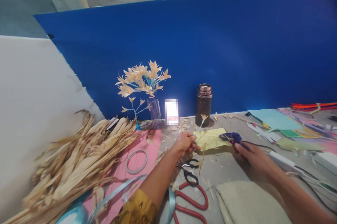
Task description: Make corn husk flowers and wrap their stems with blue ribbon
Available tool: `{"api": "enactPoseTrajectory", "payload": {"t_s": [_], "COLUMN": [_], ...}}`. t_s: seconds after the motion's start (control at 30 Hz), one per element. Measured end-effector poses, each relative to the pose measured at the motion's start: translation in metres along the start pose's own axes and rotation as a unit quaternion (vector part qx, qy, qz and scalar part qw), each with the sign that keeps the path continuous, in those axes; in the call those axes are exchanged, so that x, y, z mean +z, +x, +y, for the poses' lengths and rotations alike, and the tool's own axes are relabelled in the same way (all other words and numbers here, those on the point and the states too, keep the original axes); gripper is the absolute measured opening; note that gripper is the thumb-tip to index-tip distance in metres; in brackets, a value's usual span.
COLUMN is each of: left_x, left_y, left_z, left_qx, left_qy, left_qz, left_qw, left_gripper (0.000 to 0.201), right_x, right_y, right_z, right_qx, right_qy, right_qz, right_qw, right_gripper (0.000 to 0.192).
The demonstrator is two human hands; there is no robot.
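My left hand (185,142) pinches the thin blue-green stem of a small corn-husk flower (203,118), its pale bloom pointing up. In my right hand (249,152) is a dark blue hot glue gun (233,137) with a small red light, its nozzle turned left toward the flower. Between the two hands lies a yellow sheet of paper (212,139), just below the nozzle. Black-handled scissors (191,178) rest close under my left wrist, their blades partly hidden. Past the flower stands a dark open-topped bottle (204,103).
A clear vase (154,113) holds several husk flowers (143,78) by the blue panel (184,48). Dry corn husks (86,159) and pink paper (126,182) lie left. Red-handled scissors (195,201), a folded cloth (250,203) and a white power strip (283,161) lie nearer me.
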State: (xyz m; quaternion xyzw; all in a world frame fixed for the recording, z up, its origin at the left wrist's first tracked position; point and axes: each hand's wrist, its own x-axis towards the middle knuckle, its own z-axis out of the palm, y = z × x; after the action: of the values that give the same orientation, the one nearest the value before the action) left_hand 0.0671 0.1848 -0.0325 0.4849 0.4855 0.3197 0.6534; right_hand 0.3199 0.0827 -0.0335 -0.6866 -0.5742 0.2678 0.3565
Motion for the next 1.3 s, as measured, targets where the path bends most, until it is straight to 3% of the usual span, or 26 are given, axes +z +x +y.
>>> {"api": "enactPoseTrajectory", "payload": {"t_s": [0.17, 0.3, 0.5, 0.63, 0.9, 1.3], "left_x": [-0.003, -0.001, 0.012, 0.016, 0.019, 0.023], "left_y": [0.002, -0.001, -0.010, -0.010, -0.011, -0.016], "left_z": [-0.002, -0.001, -0.001, -0.003, -0.002, -0.002], "left_qx": [0.007, 0.043, 0.073, 0.066, 0.042, 0.079], "left_qy": [-0.028, -0.067, -0.095, -0.102, -0.124, -0.105], "left_qz": [0.011, 0.039, 0.033, 0.026, 0.027, 0.063], "left_qw": [1.000, 0.996, 0.992, 0.992, 0.991, 0.989], "left_gripper": [0.028, 0.024, 0.014, 0.014, 0.026, 0.026], "right_x": [-0.011, -0.008, 0.012, 0.017, 0.018, 0.019], "right_y": [-0.004, -0.009, -0.015, -0.019, -0.022, -0.022], "right_z": [-0.004, -0.006, -0.008, -0.012, -0.021, -0.022], "right_qx": [0.088, 0.017, -0.061, -0.088, -0.098, -0.099], "right_qy": [0.220, 0.275, 0.176, 0.104, 0.054, 0.037], "right_qz": [0.032, -0.023, -0.063, -0.054, -0.025, -0.018], "right_qw": [0.971, 0.961, 0.980, 0.989, 0.993, 0.994], "right_gripper": [0.054, 0.052, 0.056, 0.055, 0.059, 0.057]}}
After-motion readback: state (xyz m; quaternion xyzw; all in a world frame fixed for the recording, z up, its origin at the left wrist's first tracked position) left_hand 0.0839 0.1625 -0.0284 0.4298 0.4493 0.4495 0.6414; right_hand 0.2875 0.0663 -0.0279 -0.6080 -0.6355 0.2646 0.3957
